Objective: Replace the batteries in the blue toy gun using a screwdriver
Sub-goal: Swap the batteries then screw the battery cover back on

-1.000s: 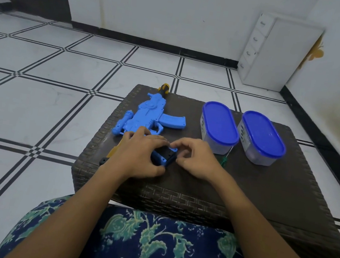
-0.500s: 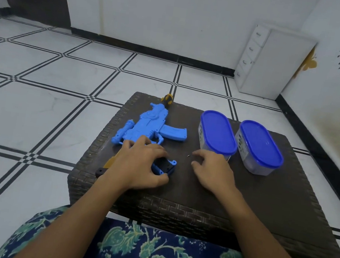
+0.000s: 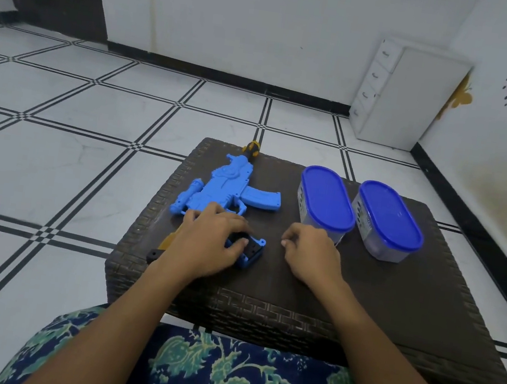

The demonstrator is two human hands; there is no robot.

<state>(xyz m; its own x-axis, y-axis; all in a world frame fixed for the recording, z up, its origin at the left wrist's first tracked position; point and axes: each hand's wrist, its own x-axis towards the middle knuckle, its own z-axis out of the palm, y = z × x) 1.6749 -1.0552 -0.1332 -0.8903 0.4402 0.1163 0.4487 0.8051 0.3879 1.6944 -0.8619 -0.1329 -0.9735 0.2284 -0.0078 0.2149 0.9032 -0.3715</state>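
Note:
The blue toy gun (image 3: pixel 230 188) lies on the dark woven table (image 3: pixel 393 302), its yellow-and-black muzzle pointing away from me. My left hand (image 3: pixel 209 244) rests over its rear and grips the handle, where a black battery compartment (image 3: pixel 250 250) shows between blue walls. A yellow and black stock end (image 3: pixel 163 246) sticks out to the left of my wrist. My right hand (image 3: pixel 312 252) sits on the table just right of the handle, apart from it, with its fingers curled and nothing visible in them. The screwdriver is hidden.
Two clear containers with blue lids (image 3: pixel 326 198) (image 3: pixel 388 217) stand side by side at the table's far right, close behind my right hand. A white drawer cabinet (image 3: pixel 399 95) stands on the tiled floor by the wall. My patterned lap is at the table's near edge.
My right hand has pulled away from the gun's handle to the right and settled on the table. My left hand has kept its hold on the handle.

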